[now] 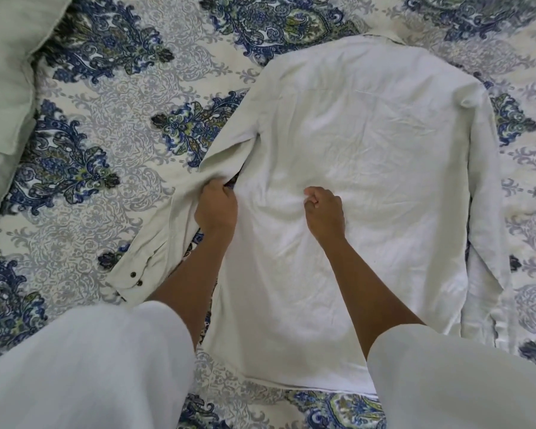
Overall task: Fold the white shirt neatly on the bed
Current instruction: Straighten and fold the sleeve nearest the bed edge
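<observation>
Lying back-up on the paisley bed point(121, 168), one white shirt point(369, 150) spreads two sleeves. The left hand point(217, 209) grips one sleeve point(174, 212), its cuff showing two dark buttons point(132, 274). The right hand point(325, 215) rests mid-back, fingers curled; whether they pinch cloth, I cannot tell.

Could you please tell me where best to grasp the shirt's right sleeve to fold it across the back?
Pinch the right sleeve midway along its outer edge, the right hand coming from the right. It lies straight and flat along the shirt body, outer edge free on the bedspread, so it should swing over.
</observation>
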`<state>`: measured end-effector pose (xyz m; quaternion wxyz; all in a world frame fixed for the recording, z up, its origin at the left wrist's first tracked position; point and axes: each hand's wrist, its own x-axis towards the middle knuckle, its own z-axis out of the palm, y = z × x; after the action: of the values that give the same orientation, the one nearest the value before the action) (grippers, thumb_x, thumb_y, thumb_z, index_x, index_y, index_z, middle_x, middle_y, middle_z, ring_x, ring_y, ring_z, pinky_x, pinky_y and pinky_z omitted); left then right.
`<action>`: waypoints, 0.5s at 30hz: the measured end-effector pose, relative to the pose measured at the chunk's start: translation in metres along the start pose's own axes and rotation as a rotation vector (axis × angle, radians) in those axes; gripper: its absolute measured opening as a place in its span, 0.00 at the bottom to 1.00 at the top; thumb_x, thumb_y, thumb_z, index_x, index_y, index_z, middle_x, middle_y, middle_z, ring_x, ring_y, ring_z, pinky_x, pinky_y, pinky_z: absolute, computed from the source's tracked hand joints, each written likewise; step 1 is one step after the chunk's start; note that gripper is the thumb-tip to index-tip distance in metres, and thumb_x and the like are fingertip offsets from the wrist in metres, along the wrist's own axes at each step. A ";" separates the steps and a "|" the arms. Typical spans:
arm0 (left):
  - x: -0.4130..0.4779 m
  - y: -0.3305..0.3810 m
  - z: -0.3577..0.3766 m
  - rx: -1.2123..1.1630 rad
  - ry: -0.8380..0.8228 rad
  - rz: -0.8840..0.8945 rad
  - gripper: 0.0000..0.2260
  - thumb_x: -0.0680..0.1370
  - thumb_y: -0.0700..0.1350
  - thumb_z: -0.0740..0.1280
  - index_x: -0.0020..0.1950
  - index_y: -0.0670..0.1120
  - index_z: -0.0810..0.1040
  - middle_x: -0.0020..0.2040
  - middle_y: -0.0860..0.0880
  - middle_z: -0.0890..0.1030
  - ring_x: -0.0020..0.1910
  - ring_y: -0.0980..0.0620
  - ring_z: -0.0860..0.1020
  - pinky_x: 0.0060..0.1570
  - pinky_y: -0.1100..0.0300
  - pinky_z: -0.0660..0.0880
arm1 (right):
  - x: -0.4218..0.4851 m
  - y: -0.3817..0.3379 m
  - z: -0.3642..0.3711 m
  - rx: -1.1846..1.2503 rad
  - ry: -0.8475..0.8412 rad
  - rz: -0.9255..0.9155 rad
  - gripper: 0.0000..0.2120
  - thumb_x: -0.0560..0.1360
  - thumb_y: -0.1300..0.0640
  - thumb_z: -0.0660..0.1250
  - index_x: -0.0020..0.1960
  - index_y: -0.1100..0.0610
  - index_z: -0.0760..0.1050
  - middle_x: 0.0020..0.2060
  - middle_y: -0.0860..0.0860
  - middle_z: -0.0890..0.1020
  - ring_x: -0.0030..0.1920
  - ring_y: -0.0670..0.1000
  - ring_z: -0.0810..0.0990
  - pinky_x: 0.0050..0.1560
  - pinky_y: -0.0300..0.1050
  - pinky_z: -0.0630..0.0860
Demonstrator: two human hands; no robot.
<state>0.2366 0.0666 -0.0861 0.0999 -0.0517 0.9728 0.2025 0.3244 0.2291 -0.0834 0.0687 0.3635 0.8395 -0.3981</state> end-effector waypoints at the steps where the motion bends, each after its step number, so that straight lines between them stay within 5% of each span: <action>1: -0.001 0.002 0.001 0.013 0.038 0.096 0.10 0.79 0.42 0.56 0.52 0.39 0.75 0.50 0.40 0.77 0.51 0.42 0.76 0.42 0.51 0.69 | 0.001 -0.001 0.000 -0.009 -0.002 -0.002 0.14 0.79 0.59 0.58 0.62 0.54 0.74 0.59 0.51 0.77 0.62 0.51 0.70 0.52 0.41 0.67; 5: 0.014 0.020 0.013 0.174 0.018 0.376 0.12 0.80 0.44 0.57 0.56 0.39 0.75 0.53 0.40 0.76 0.53 0.42 0.74 0.51 0.50 0.71 | 0.012 -0.006 0.000 0.003 -0.002 -0.026 0.14 0.78 0.59 0.58 0.62 0.54 0.74 0.58 0.50 0.77 0.61 0.50 0.71 0.53 0.41 0.69; 13: 0.030 0.025 0.000 0.054 0.077 0.003 0.11 0.79 0.43 0.57 0.56 0.40 0.74 0.56 0.42 0.76 0.54 0.42 0.75 0.45 0.50 0.71 | 0.029 -0.009 0.001 -0.050 0.048 -0.032 0.12 0.78 0.60 0.57 0.57 0.56 0.76 0.53 0.52 0.79 0.57 0.52 0.73 0.57 0.49 0.72; 15: 0.027 0.034 0.002 0.096 0.129 0.104 0.12 0.80 0.45 0.57 0.56 0.39 0.74 0.56 0.41 0.75 0.53 0.43 0.75 0.43 0.52 0.71 | 0.036 -0.013 0.001 -0.060 0.062 -0.037 0.11 0.77 0.59 0.57 0.56 0.57 0.76 0.53 0.52 0.79 0.56 0.53 0.72 0.57 0.51 0.72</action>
<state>0.2060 0.0966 -0.0803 0.0288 -0.0093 0.9871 0.1570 0.2893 0.2430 -0.0906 0.0462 0.3580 0.8592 -0.3627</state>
